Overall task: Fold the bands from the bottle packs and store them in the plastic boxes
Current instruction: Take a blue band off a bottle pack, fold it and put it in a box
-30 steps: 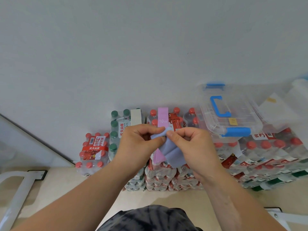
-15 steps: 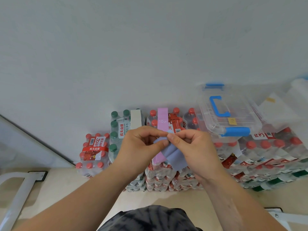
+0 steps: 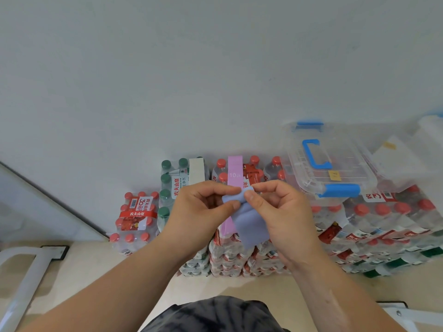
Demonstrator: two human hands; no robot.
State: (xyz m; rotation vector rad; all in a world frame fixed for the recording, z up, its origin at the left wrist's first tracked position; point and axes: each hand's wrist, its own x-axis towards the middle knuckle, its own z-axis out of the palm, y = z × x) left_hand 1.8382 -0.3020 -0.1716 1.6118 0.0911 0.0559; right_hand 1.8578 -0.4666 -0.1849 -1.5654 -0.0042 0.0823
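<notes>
Plain pale wall at the back, beige floor below. Shrink-wrapped bottle packs [image 3: 136,216] stand stacked against the wall.

Task item: blue band [image 3: 251,226], held in the air in front of the packs. Left hand [image 3: 203,209] pinches its rolled top edge between thumb and forefinger. Right hand [image 3: 280,212] pinches the same edge just beside it, thumbs nearly touching. The rest of the band hangs limp between the wrists.

Handling (judgement): light, thin, soft, probably elastic. It drapes and has no stiffness of its own, so a fold will likely spring open unless pinched. It looks matte, so more grippy than slippery, and not fragile. Best hold is at the folded edge, both layers pinched together.

Other bands: pink band [image 3: 234,173] around a red-capped pack; white band [image 3: 196,170] around a green-capped pack.

Containers: clear plastic box [image 3: 347,178] with blue handle and latches sits on the packs at right, lid on. No band is plainly visible through it. Second translucent box [image 3: 402,161] is just beside it, partly out of view; contents cannot be told.
</notes>
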